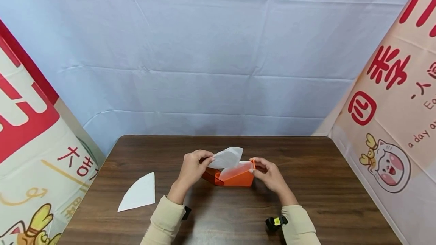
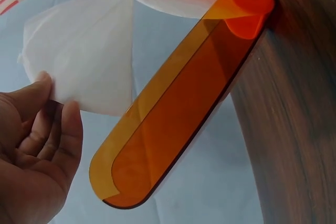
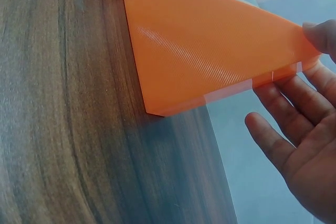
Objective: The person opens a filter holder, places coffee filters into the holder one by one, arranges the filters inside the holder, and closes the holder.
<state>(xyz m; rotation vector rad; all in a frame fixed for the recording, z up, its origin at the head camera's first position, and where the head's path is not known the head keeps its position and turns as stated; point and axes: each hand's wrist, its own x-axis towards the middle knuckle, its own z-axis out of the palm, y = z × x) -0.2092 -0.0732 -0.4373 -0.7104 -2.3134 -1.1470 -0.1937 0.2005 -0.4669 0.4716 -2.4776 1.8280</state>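
My left hand [image 1: 194,165] pinches a white cone-shaped coffee filter paper [image 1: 229,158] by its edge, thumb on one face and fingers on the other. It is held above an orange filter holder [image 1: 240,179]. In the left wrist view, the holder's see-through amber lid [image 2: 168,119] is swung out from its hinge, beside the pinched paper. More white filter paper [image 1: 235,171] shows inside the holder. At the holder's taller right end, my right hand [image 1: 269,174] grips the wall between thumb and fingers, and the holder's base rests on the table.
Another fan-shaped filter paper [image 1: 139,194] lies flat on the left of the brown wooden table [image 1: 327,199]. Behind the table hangs a pale blue cloth [image 1: 204,56]. Printed banners [image 1: 385,97] stand along both sides.
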